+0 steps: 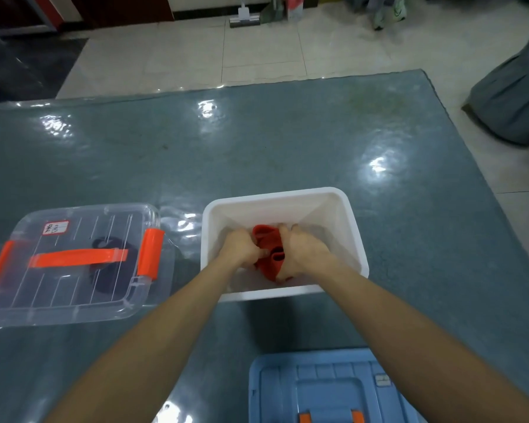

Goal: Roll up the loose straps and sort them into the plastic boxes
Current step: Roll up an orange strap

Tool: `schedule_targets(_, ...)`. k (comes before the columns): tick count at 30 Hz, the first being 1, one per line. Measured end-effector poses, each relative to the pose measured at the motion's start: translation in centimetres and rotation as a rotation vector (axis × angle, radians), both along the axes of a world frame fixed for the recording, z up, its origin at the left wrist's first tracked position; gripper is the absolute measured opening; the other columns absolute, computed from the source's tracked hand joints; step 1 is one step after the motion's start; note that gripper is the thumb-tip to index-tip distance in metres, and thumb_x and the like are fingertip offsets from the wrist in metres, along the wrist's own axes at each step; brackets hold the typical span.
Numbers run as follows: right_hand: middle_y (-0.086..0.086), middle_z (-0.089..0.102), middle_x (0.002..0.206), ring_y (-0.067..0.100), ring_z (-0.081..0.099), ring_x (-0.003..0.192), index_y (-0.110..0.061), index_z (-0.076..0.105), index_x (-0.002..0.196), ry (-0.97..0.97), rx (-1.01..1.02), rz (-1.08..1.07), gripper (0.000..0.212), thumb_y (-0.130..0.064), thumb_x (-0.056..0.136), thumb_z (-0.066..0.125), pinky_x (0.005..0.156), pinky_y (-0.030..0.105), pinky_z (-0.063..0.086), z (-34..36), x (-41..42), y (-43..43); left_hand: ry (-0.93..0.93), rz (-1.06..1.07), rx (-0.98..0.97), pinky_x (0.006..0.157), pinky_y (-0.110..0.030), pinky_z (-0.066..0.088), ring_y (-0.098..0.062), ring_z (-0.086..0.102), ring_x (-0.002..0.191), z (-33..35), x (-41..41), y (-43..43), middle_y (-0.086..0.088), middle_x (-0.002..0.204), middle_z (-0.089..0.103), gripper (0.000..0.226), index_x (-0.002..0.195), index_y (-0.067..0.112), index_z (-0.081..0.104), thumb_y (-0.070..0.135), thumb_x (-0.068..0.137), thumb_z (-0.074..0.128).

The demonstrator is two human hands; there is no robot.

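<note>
While both hands grip the red strap (268,251) inside the open white plastic box (356,236) on the desk (257,141), left hand (242,247) and right hand (303,253) should probably keep the coil tight, releasing only once it sits flat on the bottom.

Nothing legible anywhere. Only 2 labels to note. On the far left part of the lid of the clear box (74,270), at the left of the desk (287,141): a small white sticker (55,231) with a red border, carrying dark handwritten marks, possibly 2 characters turned sideways, too blurred to read. On the right part of the lid of the blue box (287,389), at the near edge: a small pale tag (383,380) with faint lines, too small to make out.
</note>
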State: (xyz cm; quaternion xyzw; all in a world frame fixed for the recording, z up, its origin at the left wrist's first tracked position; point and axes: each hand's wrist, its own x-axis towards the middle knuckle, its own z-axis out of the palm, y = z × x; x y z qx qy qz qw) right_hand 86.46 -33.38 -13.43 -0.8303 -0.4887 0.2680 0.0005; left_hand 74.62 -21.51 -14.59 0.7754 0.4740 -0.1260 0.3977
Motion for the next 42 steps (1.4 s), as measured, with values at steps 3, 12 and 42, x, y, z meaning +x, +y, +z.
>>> schedule_targets(3, 0.012, 0.053, 0.135, 0.031, 0.065, 0.118, -0.01, 0.037, 0.148, 0.015, -0.015, -0.06, 0.114, -0.048, 0.06, 0.098, 0.095, 0.041, 0.059, 0.4, 0.3, -0.1, -0.047, 0.045, 0.009, 0.084, -0.048, 0.067, -0.035, 0.08, 0.08, 0.0, 0.2, 0.1, -0.02, 0.084, 0.081, 0.033, 0.066, 0.011, 0.068, 0.021, 0.09, 0.087)
schedule_targets(12, 0.006, 0.073, 0.112, 0.027, 0.07, 0.098, -0.018, 0.061, 0.133, 0.009, 0.014, -0.073, 0.067, -0.054, 0.08, 0.082, 0.085, 0.038, 0.059, 2.4, 1.1, -2.0, 0.022, -0.01, 0.066, 0.079, -0.039, 0.067, -0.026, 0.079, 0.072, -0.1, 0.7, 0.6, -0.012, 0.076, 0.079, 0.033, 0.075, 0.01, 0.072, 0.033, 0.088, 0.092)
schedule_targets(42, -0.002, 0.068, 0.088, 0.024, 0.062, 0.073, -0.021, 0.056, 0.089, -0.195, 0.356, 0.209, 0.051, -0.067, 0.106, 0.041, 0.072, 0.044, 0.055, 5.3, -5.3, -10.9, -0.068, -0.59, 0.515, 0.077, -0.037, 0.041, -0.031, 0.068, 0.107, 7.1, -10.6, -7.9, -0.002, 0.122, 0.074, 0.04, 0.12, 0.024, 0.066, 0.054, 0.114, 0.041)
